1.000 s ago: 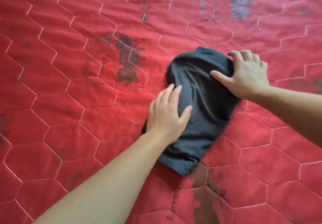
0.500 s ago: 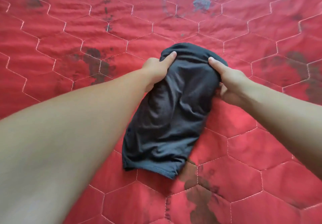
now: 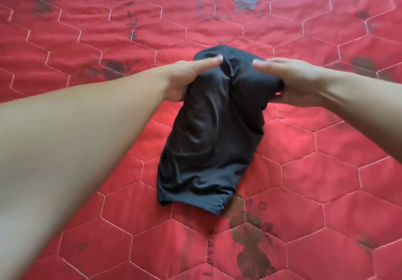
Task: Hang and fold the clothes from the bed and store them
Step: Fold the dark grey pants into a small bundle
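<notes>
Garment [image 3: 208, 140] far end gripped between left hand [image 3: 187, 77], right hand [image 3: 295, 81].

You have open red quilted bedspread [image 3: 326, 171] on every side of the folded dark garment [image 3: 208, 144], the only thing lying on it. Your left hand [image 3: 185, 77] and right hand [image 3: 298, 81] close off its far end from either side, and both forearms slant across the approaches. Its near hem lies unobstructed. The fingertips blur, so the gap between them is probably narrow.
</notes>
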A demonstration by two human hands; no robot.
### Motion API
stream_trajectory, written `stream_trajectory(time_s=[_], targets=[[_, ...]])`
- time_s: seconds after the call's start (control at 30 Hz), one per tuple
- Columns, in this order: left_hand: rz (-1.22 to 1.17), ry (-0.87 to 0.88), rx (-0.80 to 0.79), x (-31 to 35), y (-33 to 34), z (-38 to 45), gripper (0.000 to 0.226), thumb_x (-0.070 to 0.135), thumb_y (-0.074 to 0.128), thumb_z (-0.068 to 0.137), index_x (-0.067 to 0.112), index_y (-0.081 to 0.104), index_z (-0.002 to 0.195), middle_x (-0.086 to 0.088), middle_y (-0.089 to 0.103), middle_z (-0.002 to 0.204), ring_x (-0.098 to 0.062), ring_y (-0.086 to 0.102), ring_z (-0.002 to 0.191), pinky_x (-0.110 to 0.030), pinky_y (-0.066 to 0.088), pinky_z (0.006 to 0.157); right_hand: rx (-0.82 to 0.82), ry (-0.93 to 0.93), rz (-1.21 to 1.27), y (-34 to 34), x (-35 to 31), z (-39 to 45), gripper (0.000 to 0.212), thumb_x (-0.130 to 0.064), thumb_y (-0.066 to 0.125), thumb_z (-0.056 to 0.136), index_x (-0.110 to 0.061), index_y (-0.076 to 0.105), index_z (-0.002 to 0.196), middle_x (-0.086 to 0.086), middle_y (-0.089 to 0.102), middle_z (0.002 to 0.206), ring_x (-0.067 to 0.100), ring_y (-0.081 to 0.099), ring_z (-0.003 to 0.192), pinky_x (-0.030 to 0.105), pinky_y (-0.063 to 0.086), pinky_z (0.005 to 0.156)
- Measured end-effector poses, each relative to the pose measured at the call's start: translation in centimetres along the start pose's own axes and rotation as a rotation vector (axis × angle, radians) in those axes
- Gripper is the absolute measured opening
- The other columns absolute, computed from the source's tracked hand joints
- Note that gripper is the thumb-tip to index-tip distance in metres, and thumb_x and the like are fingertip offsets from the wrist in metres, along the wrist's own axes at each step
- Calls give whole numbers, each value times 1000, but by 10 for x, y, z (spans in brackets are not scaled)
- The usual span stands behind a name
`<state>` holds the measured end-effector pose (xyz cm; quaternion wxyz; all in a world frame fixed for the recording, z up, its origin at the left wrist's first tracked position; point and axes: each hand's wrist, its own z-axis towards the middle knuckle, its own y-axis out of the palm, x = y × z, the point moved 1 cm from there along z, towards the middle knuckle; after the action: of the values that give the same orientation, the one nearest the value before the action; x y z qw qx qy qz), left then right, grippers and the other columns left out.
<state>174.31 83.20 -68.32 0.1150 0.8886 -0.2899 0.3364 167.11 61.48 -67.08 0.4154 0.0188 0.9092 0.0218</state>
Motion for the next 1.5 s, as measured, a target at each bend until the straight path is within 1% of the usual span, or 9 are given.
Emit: stream_trajectory(time_s=[0.1, 0.3, 0.4, 0.53, 0.7, 0.9, 1.1, 1.27, 1.5], targets=[[49, 22, -88, 6, -1, -14, 10, 11, 64, 81, 12, 69, 90, -1, 75, 83, -12, 70, 74, -24, 56, 74, 50, -70, -100, 4, -4, -12, 64, -4, 80, 70, -13, 56, 128, 5, 72, 105, 20, 71, 94, 35, 56, 70], [62, 169, -99, 4, -21, -51, 63, -11, 48, 57, 2, 60, 118, -21, 61, 127, -30, 61, 116, -39, 46, 104, 210, -469, -563, 29, 1, -66, 50, -13, 79, 69, -28, 63, 114, -1, 70, 103, 11, 65, 91, 30, 52, 83], [178, 212, -21, -16, -24, -67, 45, -21, 54, 63, -9, 62, 106, -20, 70, 106, -28, 69, 100, -37, 54, 92, 265, -721, -793, 51, 29, -89, 54, -13, 74, 69, -17, 59, 121, -1, 63, 107, 17, 59, 98, 18, 42, 87], [459, 322, 71, -60, -20, -89, 18, -12, 53, 77, 1, 66, 78, 5, 63, 68, -5, 55, 64, -26, 46, 64, 233, -917, -983, 82, 75, -113, 59, -9, 68, 64, -9, 59, 122, 6, 62, 111, 28, 58, 97, 30, 45, 88], [902, 582, 141, -125, -13, -113, 27, -3, 68, 80, 13, 73, 102, -1, 71, 114, -12, 56, 121, -25, 43, 101, 74, -908, -1177, 109, 130, -118, 63, -17, 60, 60, -19, 49, 121, 4, 61, 113, 32, 59, 94, 44, 52, 74], [1444, 709, 95, -157, -16, -129, 49, 26, 67, 62, 21, 67, 111, -3, 58, 135, -27, 45, 135, -46, 37, 109, 36, -833, -1356, 122, 162, -127, 76, -21, 73, 51, -24, 50, 123, 3, 57, 116, 29, 54, 103, 40, 49, 79], [1339, 774, 250, -175, -13, -144, 46, 34, 66, 63, 18, 68, 106, -7, 56, 125, -30, 52, 116, -44, 48, 91, 110, -781, -1373, 123, 164, -129, 86, -19, 78, 49, -27, 44, 127, 0, 55, 95, 27, 55, 82, 37, 45, 67], [450, 450, 473, -175, 8, -147, 43, 49, 62, 72, 27, 62, 109, 12, 47, 115, -4, 49, 110, -11, 36, 93, 38, -847, -1424, 120, 166, -131, 66, -47, 78, 61, -27, 55, 119, -1, 49, 88, 22, 51, 74, 34, 39, 62], [211, 48, 703, -166, 12, -120, 38, 38, 70, 83, 24, 62, 117, 10, 63, 106, -12, 58, 102, -30, 45, 93, 164, -827, -1196, 124, 168, -134, 23, -44, 59, 83, -26, 66, 95, -4, 49, 88, 18, 48, 73, 32, 34, 64]])
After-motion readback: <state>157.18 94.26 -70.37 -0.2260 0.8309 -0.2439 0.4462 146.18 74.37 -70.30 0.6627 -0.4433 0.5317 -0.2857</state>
